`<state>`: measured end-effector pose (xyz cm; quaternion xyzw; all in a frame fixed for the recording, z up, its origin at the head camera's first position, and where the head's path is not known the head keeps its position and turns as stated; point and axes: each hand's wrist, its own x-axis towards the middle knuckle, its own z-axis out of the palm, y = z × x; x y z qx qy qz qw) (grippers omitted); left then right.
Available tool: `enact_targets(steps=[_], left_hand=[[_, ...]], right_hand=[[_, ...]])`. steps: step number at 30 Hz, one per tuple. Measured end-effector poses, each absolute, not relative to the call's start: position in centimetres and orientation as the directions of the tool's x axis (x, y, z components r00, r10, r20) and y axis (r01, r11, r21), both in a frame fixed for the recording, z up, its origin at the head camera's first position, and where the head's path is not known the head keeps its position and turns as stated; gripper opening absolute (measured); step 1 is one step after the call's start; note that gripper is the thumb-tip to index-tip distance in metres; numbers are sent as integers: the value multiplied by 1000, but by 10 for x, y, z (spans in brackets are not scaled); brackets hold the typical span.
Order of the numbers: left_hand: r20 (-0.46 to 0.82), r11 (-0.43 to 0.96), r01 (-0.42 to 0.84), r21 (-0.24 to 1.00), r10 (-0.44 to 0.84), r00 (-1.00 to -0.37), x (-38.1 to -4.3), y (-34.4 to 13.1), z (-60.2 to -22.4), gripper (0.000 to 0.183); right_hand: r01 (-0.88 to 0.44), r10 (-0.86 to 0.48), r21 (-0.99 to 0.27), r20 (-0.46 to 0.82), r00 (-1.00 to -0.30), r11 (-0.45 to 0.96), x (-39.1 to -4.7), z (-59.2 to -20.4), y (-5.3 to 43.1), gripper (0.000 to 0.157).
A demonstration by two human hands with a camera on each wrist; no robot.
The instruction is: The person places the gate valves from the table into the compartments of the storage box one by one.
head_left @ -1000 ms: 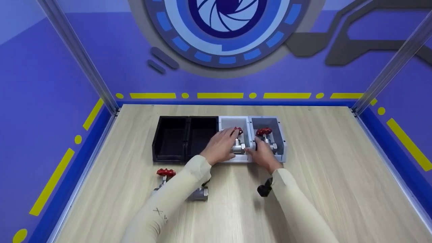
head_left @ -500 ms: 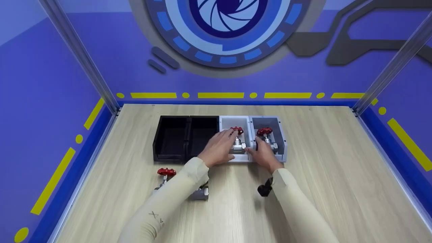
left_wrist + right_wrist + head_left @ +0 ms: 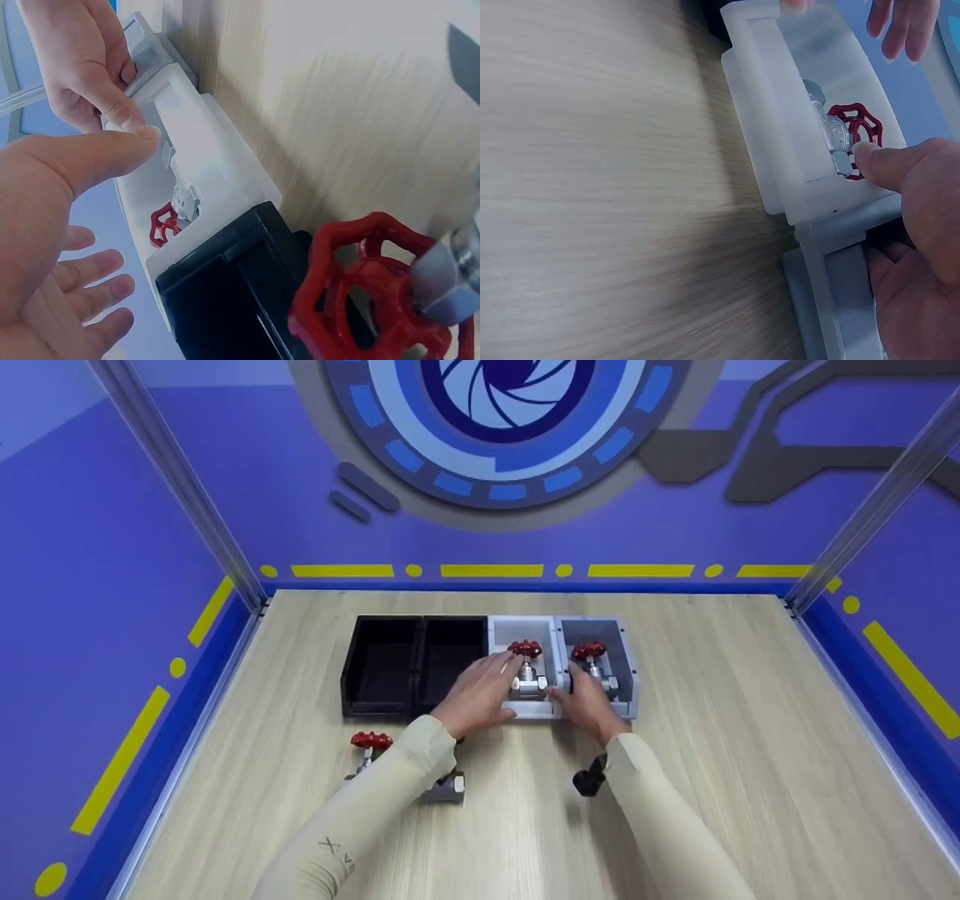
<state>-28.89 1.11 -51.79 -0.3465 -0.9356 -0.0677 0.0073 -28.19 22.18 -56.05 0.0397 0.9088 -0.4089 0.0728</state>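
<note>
A metal valve with a red handwheel (image 3: 525, 648) stands in the white bin (image 3: 521, 628). Just left of it is my left hand (image 3: 478, 690), fingers extended and holding nothing; the left wrist view shows them spread apart. My right hand (image 3: 589, 705) straddles the wall between the white bin and the grey bin (image 3: 626, 675), thumb (image 3: 889, 165) on the white side, fingers curled into the grey side. Whether the thumb touches the valve is unclear. A second red-handled valve (image 3: 589, 651) sits in the grey bin, partly behind that hand.
Two black bins (image 3: 382, 664) adjoin the white bin on the left. On the table (image 3: 720, 720) in front, a valve with a red handwheel (image 3: 371, 740) and a metal valve body (image 3: 450, 788) are partly covered by the left forearm. Printed panels stand around the table.
My left hand has drawn back a little to the left and toward me, uncovering more of the red handwheel in the white bin. The right hand stays in place.
</note>
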Motion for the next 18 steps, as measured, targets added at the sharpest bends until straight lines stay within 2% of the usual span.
enact_targets(steps=[8,18], left_hand=[[49,755,647,104,646,-762,-284,7,-522,88],[73,744,659,107,655,-752,-275,0,-527,90]], right_hand=[[147,17,-735,-182,-983,662,-282,-560,221,77],[103,10,-754,-128,-992,649,-281,-563,221,72]])
